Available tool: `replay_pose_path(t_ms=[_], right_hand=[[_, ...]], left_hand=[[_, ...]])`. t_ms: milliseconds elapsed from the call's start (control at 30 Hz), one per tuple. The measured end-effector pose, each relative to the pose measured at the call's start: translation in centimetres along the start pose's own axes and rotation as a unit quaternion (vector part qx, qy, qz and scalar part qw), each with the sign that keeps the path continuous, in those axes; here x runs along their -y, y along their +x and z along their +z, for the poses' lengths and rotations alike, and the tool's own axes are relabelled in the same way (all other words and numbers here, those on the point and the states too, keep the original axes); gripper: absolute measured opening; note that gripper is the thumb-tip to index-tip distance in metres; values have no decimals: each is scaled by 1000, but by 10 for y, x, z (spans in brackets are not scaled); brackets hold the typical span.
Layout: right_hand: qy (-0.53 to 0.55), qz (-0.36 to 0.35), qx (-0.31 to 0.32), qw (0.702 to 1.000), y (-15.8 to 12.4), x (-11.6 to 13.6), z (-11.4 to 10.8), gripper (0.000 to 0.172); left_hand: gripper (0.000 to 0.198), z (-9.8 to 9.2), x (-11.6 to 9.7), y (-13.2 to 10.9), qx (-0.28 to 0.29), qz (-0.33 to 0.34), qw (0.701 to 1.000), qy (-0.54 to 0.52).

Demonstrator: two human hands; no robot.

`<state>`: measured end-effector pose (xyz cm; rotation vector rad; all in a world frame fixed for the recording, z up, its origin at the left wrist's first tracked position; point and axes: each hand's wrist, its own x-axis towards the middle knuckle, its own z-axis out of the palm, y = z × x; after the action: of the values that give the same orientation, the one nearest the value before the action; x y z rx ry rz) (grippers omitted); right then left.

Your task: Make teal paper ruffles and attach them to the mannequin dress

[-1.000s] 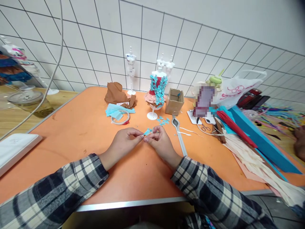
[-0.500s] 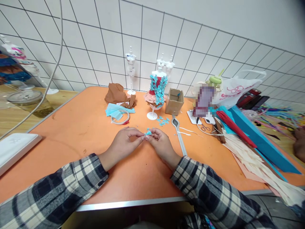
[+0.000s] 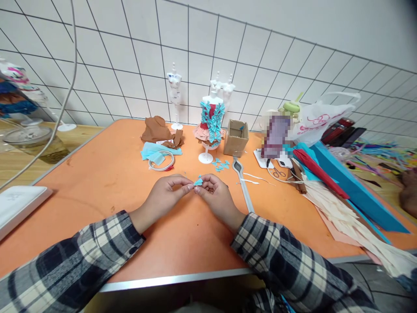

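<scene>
scrap (image 3: pixel 198 182) looks light, soft, easily creased; best pinched centrally. left hand (image 3: pixel 162 197) and right hand (image 3: pixel 219 198) clamp it between fingertips.

Held a small light-blue scrap (image 3: pixel 198 182) between the fingertips of the left hand (image 3: pixel 169 191) and right hand (image 3: pixel 217 194). Looked thin and uneven in outline, partly hidden by the fingers. Showed mostly just beyond the thumbs, over the orange counter (image 3: pixel 182 243).

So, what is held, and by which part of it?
A small blue fabric piece, seemingly pinched near its edges by the left hand and right hand.
</scene>
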<state>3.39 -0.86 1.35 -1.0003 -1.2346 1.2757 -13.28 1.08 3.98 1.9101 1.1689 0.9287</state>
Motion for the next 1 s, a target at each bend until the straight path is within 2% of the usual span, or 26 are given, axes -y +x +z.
replay_pose_path(t_ms=[133,233,367,467,533,633,800,1000], right_hand=[[35,41,33,998,-1,3,-3,34],[43,93,90,991,0,2,-9,35],[27,105,96,989,3,1,-21,31],[-6,110,132,985,5,3,-29,25],[-21,129,152,980,6,4,-33,22],[-33,135,144,980,6,5,-35,23],[-109,101,135,980,8,4,-38,22],[-177,58,145,972,9,5,-38,11]], left_hand=[[26,-3,-2,0,-17,50,999,14],[26,-9,-1,-1,-19,134,989,64],[20,-21,3,-4,24,287,943,170],[22,-27,7,-5,21,349,910,223],[25,-28,8,-5,25,359,902,239],[27,-29,6,-5,64,341,903,255],[28,-30,-3,-3,131,316,895,285],[27,-29,-5,-4,158,327,872,328]])
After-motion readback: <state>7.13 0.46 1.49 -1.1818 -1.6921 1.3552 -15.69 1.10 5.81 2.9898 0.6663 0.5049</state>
